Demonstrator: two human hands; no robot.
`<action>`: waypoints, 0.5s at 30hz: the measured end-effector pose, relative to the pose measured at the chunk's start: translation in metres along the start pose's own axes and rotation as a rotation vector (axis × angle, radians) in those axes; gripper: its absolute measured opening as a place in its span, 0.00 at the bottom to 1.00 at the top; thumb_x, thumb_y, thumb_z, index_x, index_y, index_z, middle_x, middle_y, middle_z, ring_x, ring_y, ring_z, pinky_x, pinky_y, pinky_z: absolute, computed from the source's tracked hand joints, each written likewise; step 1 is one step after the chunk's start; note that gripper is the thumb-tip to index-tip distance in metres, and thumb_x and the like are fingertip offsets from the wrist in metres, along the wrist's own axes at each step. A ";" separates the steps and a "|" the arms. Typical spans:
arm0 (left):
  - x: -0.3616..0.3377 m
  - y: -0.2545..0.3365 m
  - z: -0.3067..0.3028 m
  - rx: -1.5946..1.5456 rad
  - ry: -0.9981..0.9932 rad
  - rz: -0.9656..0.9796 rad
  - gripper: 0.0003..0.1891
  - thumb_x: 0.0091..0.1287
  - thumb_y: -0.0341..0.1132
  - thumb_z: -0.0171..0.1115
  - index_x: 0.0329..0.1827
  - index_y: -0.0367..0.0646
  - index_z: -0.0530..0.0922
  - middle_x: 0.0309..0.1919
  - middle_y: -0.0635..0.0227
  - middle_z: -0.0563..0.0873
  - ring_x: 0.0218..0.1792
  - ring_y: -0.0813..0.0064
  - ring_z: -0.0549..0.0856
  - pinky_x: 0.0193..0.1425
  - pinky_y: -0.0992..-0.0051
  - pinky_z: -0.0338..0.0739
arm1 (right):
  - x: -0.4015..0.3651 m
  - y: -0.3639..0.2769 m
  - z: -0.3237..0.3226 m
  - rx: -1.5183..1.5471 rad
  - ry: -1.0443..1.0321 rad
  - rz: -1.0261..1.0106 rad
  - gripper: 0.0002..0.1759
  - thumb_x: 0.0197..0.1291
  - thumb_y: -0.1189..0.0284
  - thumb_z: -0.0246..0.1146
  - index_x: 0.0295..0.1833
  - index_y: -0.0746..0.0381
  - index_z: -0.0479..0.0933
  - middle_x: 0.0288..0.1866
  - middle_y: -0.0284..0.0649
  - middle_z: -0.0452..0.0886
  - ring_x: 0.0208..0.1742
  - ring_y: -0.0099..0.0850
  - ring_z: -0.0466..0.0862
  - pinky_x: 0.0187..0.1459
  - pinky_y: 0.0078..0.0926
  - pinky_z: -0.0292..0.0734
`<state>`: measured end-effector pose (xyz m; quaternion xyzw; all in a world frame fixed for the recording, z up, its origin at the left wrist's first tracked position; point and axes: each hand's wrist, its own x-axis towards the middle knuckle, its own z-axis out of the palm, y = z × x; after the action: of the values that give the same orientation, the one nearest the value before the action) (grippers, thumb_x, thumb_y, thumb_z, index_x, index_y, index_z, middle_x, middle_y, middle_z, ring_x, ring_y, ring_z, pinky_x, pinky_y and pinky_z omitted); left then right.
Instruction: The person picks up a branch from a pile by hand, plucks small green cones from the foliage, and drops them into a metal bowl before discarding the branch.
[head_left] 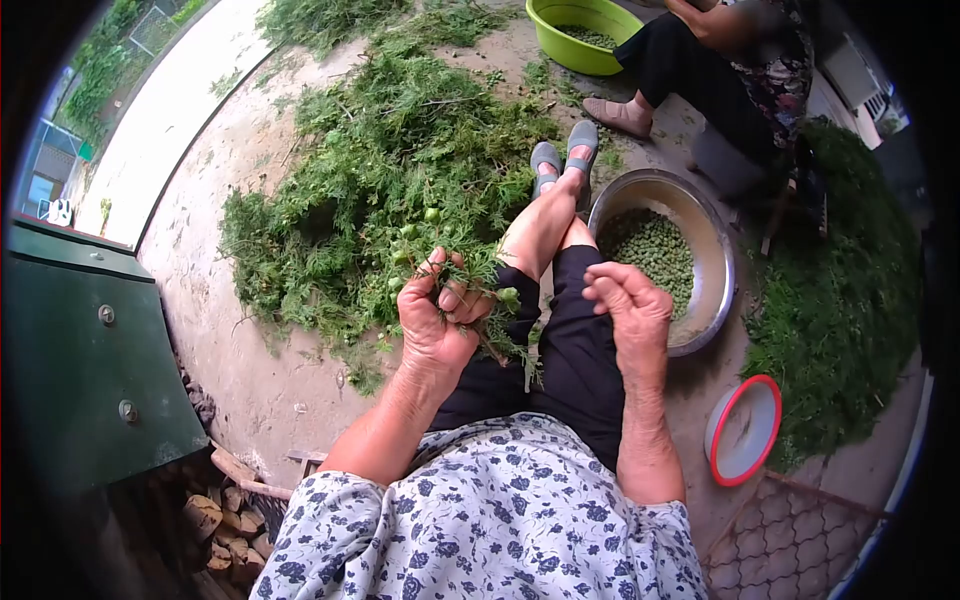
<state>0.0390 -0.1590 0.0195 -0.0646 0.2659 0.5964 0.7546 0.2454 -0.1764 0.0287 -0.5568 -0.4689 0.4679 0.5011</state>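
Note:
My left hand (pixel 437 318) is closed around a leafy evergreen sprig (pixel 487 267), held above my lap. Round green cones (pixel 508 296) stick out of the sprig beside the fingers. My right hand (pixel 637 312) is raised to the right of it, thumb and fingers drawn together; whatever may be between the fingertips is too small to make out. Close by that hand, on the ground, stands a wide metal basin (pixel 718 300) partly filled with small green cones (pixel 655 255).
A large heap of evergreen branches (pixel 390 170) lies ahead to the left, another pile (pixel 840 330) to the right. A seated person (pixel 700 70) is beside a lime-green tub (pixel 570 58). A red-rimmed bowl (pixel 745 430) sits right, a green metal box (pixel 95 360) left, firewood (pixel 225 520) below it.

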 end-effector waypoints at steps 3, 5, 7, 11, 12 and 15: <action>-0.002 -0.002 0.001 0.040 -0.007 -0.001 0.12 0.65 0.43 0.53 0.29 0.46 0.78 0.06 0.79 0.65 0.08 0.82 0.56 0.15 0.81 0.50 | -0.011 -0.010 0.042 -0.034 -0.138 -0.228 0.13 0.51 0.74 0.67 0.43 0.66 0.79 0.34 0.37 0.79 0.34 0.23 0.77 0.38 0.19 0.72; -0.003 -0.003 0.002 0.030 -0.002 -0.008 0.11 0.65 0.41 0.53 0.29 0.46 0.77 0.06 0.78 0.64 0.08 0.81 0.56 0.16 0.80 0.50 | -0.010 -0.013 0.055 -0.144 -0.191 -0.293 0.13 0.50 0.73 0.68 0.42 0.66 0.79 0.31 0.37 0.78 0.34 0.22 0.76 0.38 0.19 0.72; -0.005 -0.003 0.003 0.017 0.000 -0.021 0.10 0.65 0.40 0.53 0.29 0.46 0.76 0.06 0.78 0.62 0.09 0.81 0.56 0.16 0.80 0.50 | -0.009 0.003 0.059 -0.169 -0.155 -0.390 0.10 0.51 0.73 0.67 0.39 0.66 0.80 0.29 0.35 0.77 0.33 0.20 0.75 0.36 0.18 0.71; -0.007 0.004 0.004 0.074 0.049 0.031 0.11 0.65 0.41 0.54 0.29 0.46 0.78 0.05 0.80 0.63 0.08 0.82 0.56 0.16 0.81 0.50 | -0.006 0.012 0.043 0.339 0.133 0.054 0.06 0.57 0.75 0.63 0.37 0.67 0.78 0.30 0.31 0.78 0.28 0.19 0.75 0.29 0.15 0.69; -0.006 0.007 0.002 0.078 0.029 0.077 0.12 0.64 0.43 0.55 0.30 0.46 0.79 0.05 0.81 0.64 0.07 0.83 0.56 0.15 0.81 0.50 | -0.002 0.012 0.038 0.497 0.086 0.104 0.06 0.58 0.76 0.61 0.40 0.67 0.76 0.32 0.33 0.78 0.29 0.20 0.76 0.28 0.14 0.69; -0.004 0.009 0.001 0.054 -0.028 0.031 0.12 0.64 0.44 0.55 0.29 0.46 0.79 0.05 0.81 0.64 0.07 0.83 0.56 0.16 0.81 0.50 | 0.001 0.019 0.034 0.779 -0.213 0.278 0.09 0.62 0.73 0.57 0.45 0.65 0.71 0.39 0.38 0.76 0.32 0.23 0.79 0.26 0.14 0.70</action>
<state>0.0307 -0.1597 0.0242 -0.0318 0.2722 0.6014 0.7505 0.2124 -0.1726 0.0081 -0.3324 -0.2269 0.7280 0.5550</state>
